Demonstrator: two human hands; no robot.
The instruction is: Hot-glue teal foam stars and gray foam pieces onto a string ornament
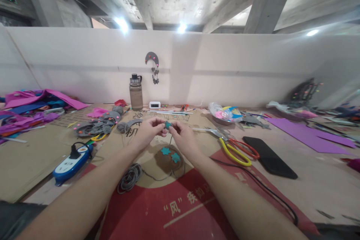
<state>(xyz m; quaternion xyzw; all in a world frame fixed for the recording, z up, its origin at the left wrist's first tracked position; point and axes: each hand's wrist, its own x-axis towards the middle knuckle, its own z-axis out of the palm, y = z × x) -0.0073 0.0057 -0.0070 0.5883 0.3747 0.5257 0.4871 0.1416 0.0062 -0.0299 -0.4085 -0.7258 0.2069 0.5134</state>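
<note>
Taking the held teal piece [168, 124] as the centre of the clock, with twelve away from the person, the left hand [152, 130] comes in from about eight and the right hand [182, 135] from about four. Each grip is drawn nearly closed, thumb against fingertips, and the two meet at the small teal piece, which sits between the fingertips, raised above the surface [317, 191]. A thin grey cord [170, 141] hangs below it toward six. Also near six, just below the hands, lie two flat teal shapes [165, 151] with pointed or lobed edges, on red-and-tan printed card [137, 213]. The coil of grey cord [133, 176] rests at seven, beside the left forearm. Scissors with yellow and red handles [236, 155] lie just short of four, near the black phone [270, 156]. A bottle [136, 95] stands between ten and eleven.

The fingertips cover most of the held piece, so its full outline cannot be made out, nor how the cord joins it. The right hand's fingers are partly hidden behind its thumb and back. Whether a needle is in either grip cannot be told. The forearms cover some of the card's printing and are cut off by the bottom edge. Clutter at three, by the far right edge, is blurred.
</note>
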